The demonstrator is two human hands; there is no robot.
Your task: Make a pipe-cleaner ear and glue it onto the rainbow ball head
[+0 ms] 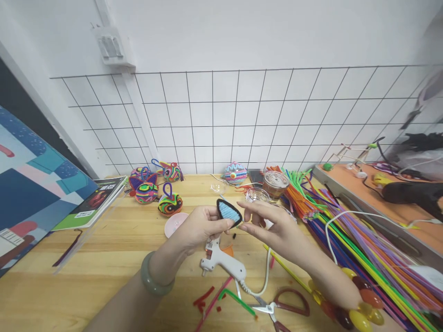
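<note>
A small leaf-shaped piece, light blue with a black fuzzy rim, is held up over the wooden table. My left hand pinches its lower left side, a jade bangle on that wrist. My right hand pinches its right tip with thumb and fingers, a beaded bracelet on that wrist. Directly under the hands lies a white glue gun with its cord.
Several striped pipe-cleaner ornaments sit at the back left beside a pink dish. A heap of coloured pipe cleaners covers the right side. Scissors and red scraps lie near the front edge. Booklets lie at left; clear cups stand behind.
</note>
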